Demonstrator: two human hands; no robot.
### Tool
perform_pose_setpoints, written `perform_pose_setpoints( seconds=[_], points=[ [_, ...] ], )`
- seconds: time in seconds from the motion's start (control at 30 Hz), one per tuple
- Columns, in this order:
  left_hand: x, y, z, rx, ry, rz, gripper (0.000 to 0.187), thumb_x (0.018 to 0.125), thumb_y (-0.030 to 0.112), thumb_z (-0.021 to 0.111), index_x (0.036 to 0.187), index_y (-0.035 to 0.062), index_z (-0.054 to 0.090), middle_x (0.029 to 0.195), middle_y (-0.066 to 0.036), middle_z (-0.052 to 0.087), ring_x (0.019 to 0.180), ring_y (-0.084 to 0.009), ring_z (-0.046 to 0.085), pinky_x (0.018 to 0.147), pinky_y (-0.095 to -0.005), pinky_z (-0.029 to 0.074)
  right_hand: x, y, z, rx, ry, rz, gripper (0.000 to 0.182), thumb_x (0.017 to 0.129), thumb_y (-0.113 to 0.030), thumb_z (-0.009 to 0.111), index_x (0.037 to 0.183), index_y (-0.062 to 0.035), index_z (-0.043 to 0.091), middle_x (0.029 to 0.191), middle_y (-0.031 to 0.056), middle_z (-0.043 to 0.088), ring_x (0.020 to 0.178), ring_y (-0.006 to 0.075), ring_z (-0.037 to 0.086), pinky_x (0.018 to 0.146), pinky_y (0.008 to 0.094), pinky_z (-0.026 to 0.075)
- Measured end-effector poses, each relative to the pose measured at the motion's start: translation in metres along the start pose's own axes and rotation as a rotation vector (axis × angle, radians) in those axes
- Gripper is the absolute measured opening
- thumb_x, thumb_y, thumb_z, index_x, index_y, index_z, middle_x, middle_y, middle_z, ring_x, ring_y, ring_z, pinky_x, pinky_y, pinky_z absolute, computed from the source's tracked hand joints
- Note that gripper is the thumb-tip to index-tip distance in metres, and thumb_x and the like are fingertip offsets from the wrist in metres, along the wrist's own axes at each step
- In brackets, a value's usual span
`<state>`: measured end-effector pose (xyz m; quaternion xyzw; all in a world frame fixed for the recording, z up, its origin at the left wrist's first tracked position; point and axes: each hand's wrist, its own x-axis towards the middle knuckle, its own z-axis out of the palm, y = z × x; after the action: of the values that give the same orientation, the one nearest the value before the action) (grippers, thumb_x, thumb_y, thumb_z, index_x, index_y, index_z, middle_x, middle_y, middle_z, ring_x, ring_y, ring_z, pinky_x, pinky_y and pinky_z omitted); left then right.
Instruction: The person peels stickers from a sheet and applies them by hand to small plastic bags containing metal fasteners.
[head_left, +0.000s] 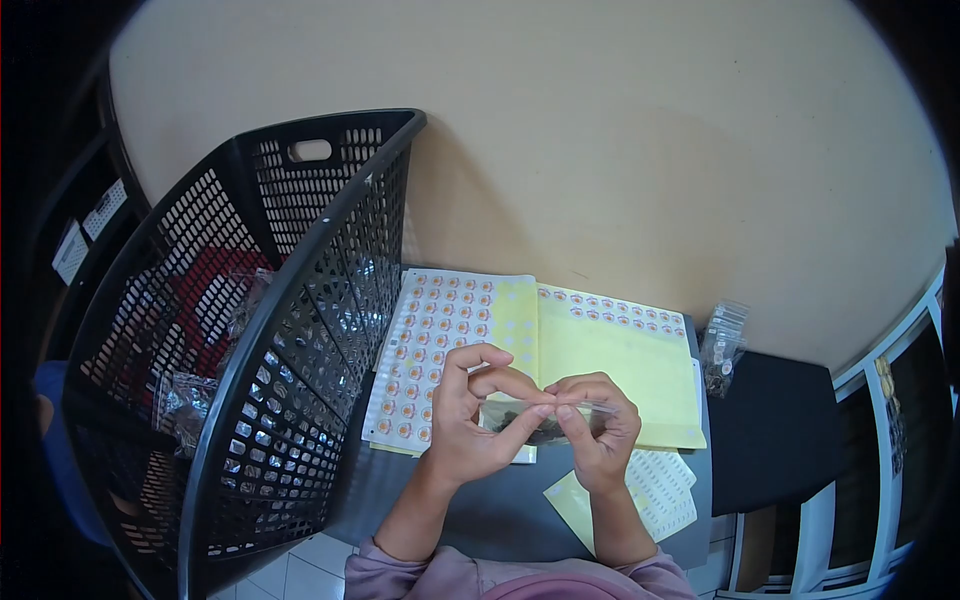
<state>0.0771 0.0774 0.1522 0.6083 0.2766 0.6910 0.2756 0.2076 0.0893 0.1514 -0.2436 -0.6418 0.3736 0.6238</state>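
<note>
Both pinching one small clear bag (545, 418): left hand (478, 420) and right hand (598, 425), each grip grasping its top edge above sticker sheets (450, 330). Best pressing evenly along the seal, bag level.

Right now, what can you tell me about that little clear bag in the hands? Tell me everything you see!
The little clear bag is a small see-through plastic pouch with something dark inside, too small to make out. It is held flat and level above the grey table, in front of the sticker sheets. The left hand pinches its left end between thumb and fingers, and the right hand pinches its right end. Its top edge runs straight between the fingertips. Only the two hands touch it.
</note>
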Motion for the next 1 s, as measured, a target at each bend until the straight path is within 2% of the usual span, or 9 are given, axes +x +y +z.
perform_pose_setpoints(
  seconds=[0.1,0.2,0.33,0.4,0.63,0.7,0.8,0.93,1.0],
  points=[
    [0.002,0.003,-0.002,-0.009,-0.016,-0.087,0.049,0.069,-0.004,0.065,0.106,-0.0012,0.033,0.071,-0.007,0.062,0.072,-0.0123,0.06,0.073,-0.021,0.041,0.003,0.001,-0.002,-0.027,-0.004,-0.023,0.007,0.073,-0.001,0.06,0.079,0.0008,0.057,0.077,0.0127,0.058,0.077,0.0185,0.057,0.071,0.0275,0.044],
    [0.004,0.001,-0.006,0.121,-0.061,-0.067,0.058,0.068,-0.007,0.063,0.113,-0.0032,0.027,0.068,-0.01,0.061,0.068,-0.0145,0.06,0.068,-0.0239,0.045,0.004,0.002,-0.003,-0.054,0.007,-0.061,0.006,0.072,0.0,0.06,0.078,0.0008,0.058,0.076,0.0126,0.058,0.077,0.0193,0.056,0.071,0.0279,0.043],
    [0.006,-0.001,-0.007,0.14,-0.082,-0.047,0.065,0.069,-0.007,0.061,0.12,-0.0057,0.021,0.071,-0.012,0.062,0.069,-0.0158,0.061,0.068,-0.0244,0.046,0.003,0.002,-0.005,-0.069,0.056,-0.049,0.005,0.072,0.0,0.061,0.076,0.0008,0.059,0.076,0.0119,0.059,0.077,0.0197,0.056,0.071,0.0278,0.042],
    [0.007,0.001,-0.007,0.06,-0.07,-0.149,0.07,0.072,-0.007,0.059,0.125,-0.0072,0.014,0.076,-0.016,0.063,0.072,-0.018,0.062,0.071,-0.0262,0.048,0.004,0.003,-0.007,-0.094,0.065,-0.037,0.004,0.072,-0.001,0.06,0.076,0.0005,0.059,0.076,0.0112,0.06,0.077,0.0194,0.056,0.072,0.0278,0.042],
    [0.011,0.003,-0.013,0.034,-0.134,-0.175,0.07,0.079,-0.009,0.048,0.13,-0.0051,0.001,0.084,-0.021,0.061,0.081,-0.0226,0.061,0.078,-0.03,0.048,0.009,0.002,-0.014,-0.22,0.054,-0.035,0.008,0.076,-0.004,0.056,0.08,-0.0005,0.062,0.078,0.0098,0.062,0.077,0.0193,0.056,0.073,0.0282,0.041],
    [0.012,0.003,-0.017,-0.077,-0.171,-0.213,0.069,0.081,-0.008,0.042,0.131,-0.0036,-0.005,0.089,-0.023,0.06,0.085,-0.0231,0.06,0.078,-0.03,0.047,0.011,0.0,-0.016,-0.262,0.029,-0.033,0.01,0.077,-0.005,0.054,0.08,-0.0009,0.062,0.079,0.0098,0.062,0.077,0.0192,0.056,0.074,0.0283,0.041],
    [0.014,0.004,-0.027,-0.008,-0.258,-0.197,0.067,0.083,-0.007,0.04,0.131,-0.0033,-0.007,0.092,-0.023,0.059,0.089,-0.022,0.059,0.079,-0.0295,0.046,0.014,-0.003,-0.019,-0.34,-0.03,-0.023,0.012,0.078,-0.007,0.053,0.081,-0.002,0.063,0.08,0.0093,0.063,0.077,0.0188,0.057,0.074,0.0283,0.039],
    [0.014,0.007,-0.032,-0.039,-0.251,-0.215,0.066,0.083,-0.006,0.041,0.131,-0.0043,-0.004,0.092,-0.023,0.059,0.089,-0.0208,0.058,0.079,-0.0284,0.046,0.014,-0.006,-0.018,-0.417,-0.085,-0.022,0.019,0.081,-0.012,0.049,0.079,0.0,0.063,0.079,0.0105,0.062,0.075,0.0186,0.055,0.075,0.0292,0.037],
    [0.014,0.009,-0.033,-0.022,-0.249,-0.168,0.065,0.083,-0.006,0.042,0.131,-0.0055,-0.002,0.089,-0.022,0.061,0.088,-0.0183,0.058,0.079,-0.0277,0.045,0.013,-0.006,-0.019,-0.423,-0.094,-0.055,0.016,0.08,-0.011,0.05,0.079,-0.0001,0.063,0.078,0.0104,0.062,0.073,0.0185,0.055,0.073,0.0289,0.038]
  ],
)
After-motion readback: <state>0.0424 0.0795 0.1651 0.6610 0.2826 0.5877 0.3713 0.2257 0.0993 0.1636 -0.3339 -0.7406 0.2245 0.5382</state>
